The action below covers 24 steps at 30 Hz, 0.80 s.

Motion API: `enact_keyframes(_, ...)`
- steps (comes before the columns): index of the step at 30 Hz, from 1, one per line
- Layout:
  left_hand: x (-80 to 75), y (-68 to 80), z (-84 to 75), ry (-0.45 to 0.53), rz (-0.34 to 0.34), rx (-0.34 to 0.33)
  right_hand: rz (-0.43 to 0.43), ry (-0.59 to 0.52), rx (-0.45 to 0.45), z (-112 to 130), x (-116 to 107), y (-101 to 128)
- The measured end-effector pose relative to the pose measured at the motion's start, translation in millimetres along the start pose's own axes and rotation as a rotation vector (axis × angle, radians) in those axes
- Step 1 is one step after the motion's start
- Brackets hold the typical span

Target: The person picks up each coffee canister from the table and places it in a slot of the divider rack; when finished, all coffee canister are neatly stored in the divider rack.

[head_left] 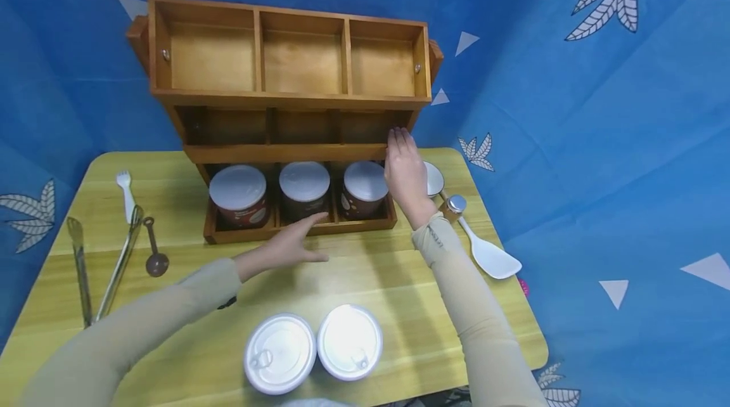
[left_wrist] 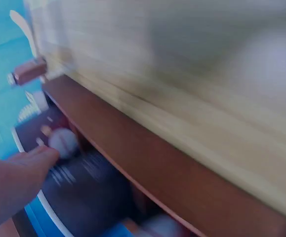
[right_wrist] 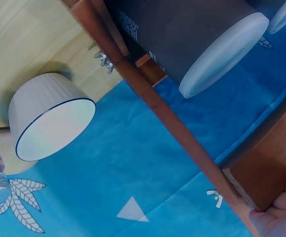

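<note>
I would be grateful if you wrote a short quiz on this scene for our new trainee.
1. Which tier of the wooden rack holds the three lidded canisters? A) top B) middle C) bottom

2. True or false: the right hand touches the middle tier of the wooden rack, while the left hand holds nothing.

3. Fill in the blank: in the head view, the white bowl is on the ____ side of the wooden rack.

Key: 1. C; 2. True; 3. right

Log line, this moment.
left hand: empty, near dark canisters | right hand: grips middle rack tier | dark canisters: in bottom rack tier
</note>
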State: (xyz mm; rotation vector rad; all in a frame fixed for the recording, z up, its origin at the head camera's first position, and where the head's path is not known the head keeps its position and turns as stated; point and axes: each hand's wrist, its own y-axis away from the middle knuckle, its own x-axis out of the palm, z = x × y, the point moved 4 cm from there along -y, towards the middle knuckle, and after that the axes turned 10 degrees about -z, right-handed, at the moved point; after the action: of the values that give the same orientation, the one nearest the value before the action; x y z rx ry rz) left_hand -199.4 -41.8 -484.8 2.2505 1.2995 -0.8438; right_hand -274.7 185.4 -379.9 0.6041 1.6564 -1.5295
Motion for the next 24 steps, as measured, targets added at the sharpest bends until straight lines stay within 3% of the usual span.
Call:
enact_keyframes(7,-32.1,73.9,43.2,-0.076,-0.037,0.043,-0.022,-0.007,-0.022,1,3,0)
enact_keyframes(11,-37.1,112.9,63.4,-0.072,-0.045,0.037,-0.039,-0.012,-0.02,0,3,-2)
enact_keyframes(14,-29.2,140.9,73.6,-0.03,-0.039,0.004,-0.043,-0.011,-0.018,-2,3,-3)
enact_keyframes(18,-6.2,172.9,75.8,0.057,-0.022,-0.04,-0.036,-0.015,-0.017,-3,2,-3)
enact_keyframes(24,31.4,203.0,68.1,0.213,-0.038,-0.074,-0.014,-0.046,-0.009,1,4,-2)
